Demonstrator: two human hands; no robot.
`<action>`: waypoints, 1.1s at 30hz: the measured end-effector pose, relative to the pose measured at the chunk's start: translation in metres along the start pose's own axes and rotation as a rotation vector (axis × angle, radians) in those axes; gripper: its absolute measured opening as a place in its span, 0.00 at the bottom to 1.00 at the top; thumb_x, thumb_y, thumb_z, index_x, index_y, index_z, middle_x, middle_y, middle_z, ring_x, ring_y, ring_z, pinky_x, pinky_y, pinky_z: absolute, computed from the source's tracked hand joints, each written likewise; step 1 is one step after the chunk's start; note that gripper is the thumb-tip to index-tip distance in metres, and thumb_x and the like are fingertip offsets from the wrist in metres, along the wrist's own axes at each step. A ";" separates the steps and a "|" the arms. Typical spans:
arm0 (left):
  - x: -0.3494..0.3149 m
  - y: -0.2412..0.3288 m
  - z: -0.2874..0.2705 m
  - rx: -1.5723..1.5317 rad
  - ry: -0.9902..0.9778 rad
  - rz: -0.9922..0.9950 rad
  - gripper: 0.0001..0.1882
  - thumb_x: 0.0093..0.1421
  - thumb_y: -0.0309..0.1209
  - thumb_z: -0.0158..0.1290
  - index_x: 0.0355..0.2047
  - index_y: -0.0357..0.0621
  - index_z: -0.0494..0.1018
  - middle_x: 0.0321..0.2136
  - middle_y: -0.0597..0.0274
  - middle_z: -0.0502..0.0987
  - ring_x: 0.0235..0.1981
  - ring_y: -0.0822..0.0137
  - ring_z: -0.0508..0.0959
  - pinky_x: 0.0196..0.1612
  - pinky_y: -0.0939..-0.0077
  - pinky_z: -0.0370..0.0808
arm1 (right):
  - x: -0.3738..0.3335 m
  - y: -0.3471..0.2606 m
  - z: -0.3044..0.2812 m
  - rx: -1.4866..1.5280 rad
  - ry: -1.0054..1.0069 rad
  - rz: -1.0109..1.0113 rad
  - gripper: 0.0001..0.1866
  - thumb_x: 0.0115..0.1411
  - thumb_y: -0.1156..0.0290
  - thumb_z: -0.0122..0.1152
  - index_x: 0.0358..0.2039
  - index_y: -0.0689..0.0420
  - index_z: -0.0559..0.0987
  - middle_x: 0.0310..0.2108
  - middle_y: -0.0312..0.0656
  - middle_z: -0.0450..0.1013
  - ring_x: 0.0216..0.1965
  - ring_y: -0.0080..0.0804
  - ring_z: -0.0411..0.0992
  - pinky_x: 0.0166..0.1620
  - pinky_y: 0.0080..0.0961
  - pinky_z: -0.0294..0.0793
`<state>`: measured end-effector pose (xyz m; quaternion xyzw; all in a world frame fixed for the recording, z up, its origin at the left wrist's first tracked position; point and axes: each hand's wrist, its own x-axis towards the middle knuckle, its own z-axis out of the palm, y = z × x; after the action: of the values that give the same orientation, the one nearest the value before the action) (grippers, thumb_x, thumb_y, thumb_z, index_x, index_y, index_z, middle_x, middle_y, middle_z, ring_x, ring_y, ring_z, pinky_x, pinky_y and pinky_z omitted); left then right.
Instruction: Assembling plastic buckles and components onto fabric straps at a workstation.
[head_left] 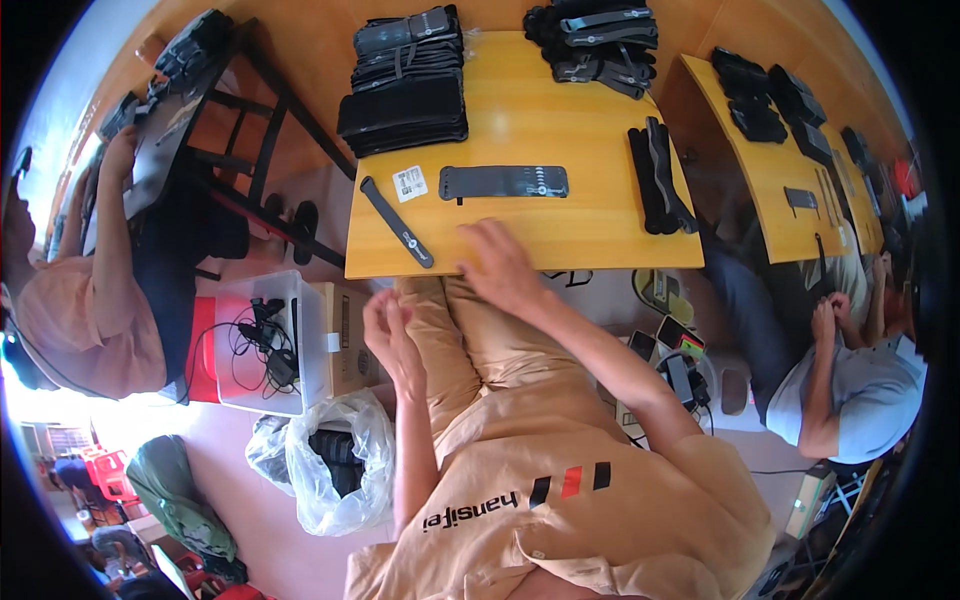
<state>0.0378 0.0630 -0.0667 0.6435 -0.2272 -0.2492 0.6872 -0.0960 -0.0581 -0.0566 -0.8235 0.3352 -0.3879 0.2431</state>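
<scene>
My right hand point(495, 262) is over the near edge of the yellow table, its fingers stretched out and apart, with nothing seen in them. Closest to it is a wide dark grey strap point(500, 182) lying flat, with a row of light marks at its right end. My left hand point(392, 338) hangs in front of the table edge, above my lap. Its fingers are loosely bent and somewhat blurred, and I make out nothing in them. A narrow dark strap point(397, 222) lies slanted at the table's left side, beside a small white printed label point(409, 184).
Stacked black straps point(402, 115) stand at the table's point(560, 240) back left, another pile point(600, 45) at back right. Several straps point(658, 180) lie along the right edge. Below left are a clear bin with cables point(232, 350), a cardboard box point(350, 345) and a plastic bag point(375, 450). People sit on both sides.
</scene>
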 end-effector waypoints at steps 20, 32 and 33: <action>0.014 0.018 0.048 -0.475 -0.392 -0.584 0.15 0.60 0.33 0.50 0.44 0.37 0.70 0.32 0.63 0.76 0.32 0.75 0.75 0.37 0.82 0.72 | -0.005 -0.019 -0.009 0.913 -0.152 0.651 0.06 0.50 0.79 0.61 0.31 0.63 0.77 0.25 0.34 0.72 0.28 0.18 0.71 0.30 0.14 0.72; 0.012 0.037 0.050 -0.417 -0.400 -0.551 0.12 0.57 0.27 0.53 0.40 0.33 0.72 0.28 0.60 0.77 0.27 0.74 0.77 0.30 0.84 0.77 | -0.004 -0.027 -0.049 0.314 -0.128 0.052 0.11 0.45 0.86 0.60 0.31 0.63 0.78 0.28 0.43 0.73 0.29 0.34 0.73 0.31 0.23 0.72; 0.011 0.037 0.049 -0.368 -0.396 -0.534 0.12 0.56 0.27 0.54 0.40 0.33 0.72 0.28 0.60 0.77 0.27 0.74 0.77 0.30 0.84 0.77 | -0.004 -0.027 -0.049 0.302 -0.121 0.037 0.10 0.44 0.86 0.60 0.30 0.63 0.78 0.26 0.43 0.73 0.28 0.35 0.73 0.30 0.24 0.72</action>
<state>0.0168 0.0199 -0.0266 0.4852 -0.1315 -0.5758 0.6448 -0.1273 -0.0445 -0.0117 -0.7932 0.2731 -0.3787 0.3910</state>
